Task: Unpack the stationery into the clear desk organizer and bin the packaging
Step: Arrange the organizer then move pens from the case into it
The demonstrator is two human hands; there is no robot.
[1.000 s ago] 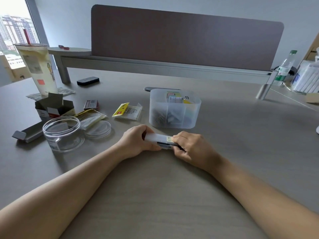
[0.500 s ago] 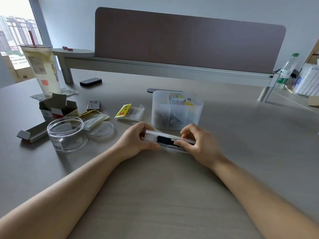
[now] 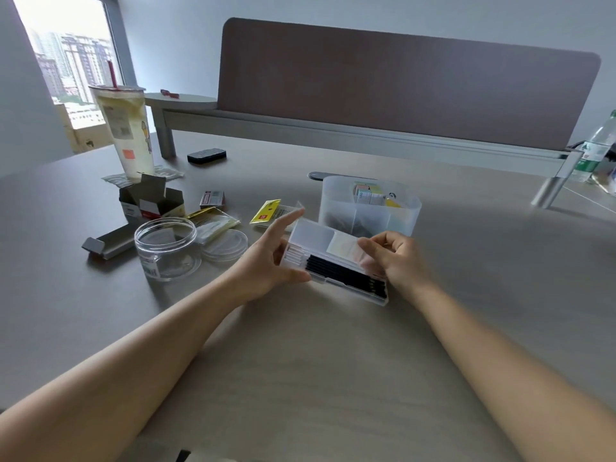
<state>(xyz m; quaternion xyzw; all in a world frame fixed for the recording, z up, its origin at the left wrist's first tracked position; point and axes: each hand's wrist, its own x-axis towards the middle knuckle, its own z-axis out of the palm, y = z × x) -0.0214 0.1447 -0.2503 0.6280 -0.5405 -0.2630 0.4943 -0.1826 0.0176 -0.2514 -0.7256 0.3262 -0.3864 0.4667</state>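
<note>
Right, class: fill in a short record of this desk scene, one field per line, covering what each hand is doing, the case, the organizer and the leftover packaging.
left hand: steadies the left end of the pencil case, fingers extended
right hand: pinches the case's lid, holding it raised
pencil case: clear, hinged open, dark pencils lying inside
clear desk organizer: behind the case, already holds small items
packaging: opened cardboard box, yellow packet, on the desk
empty jar: left of the hands, lid beside it
</note>
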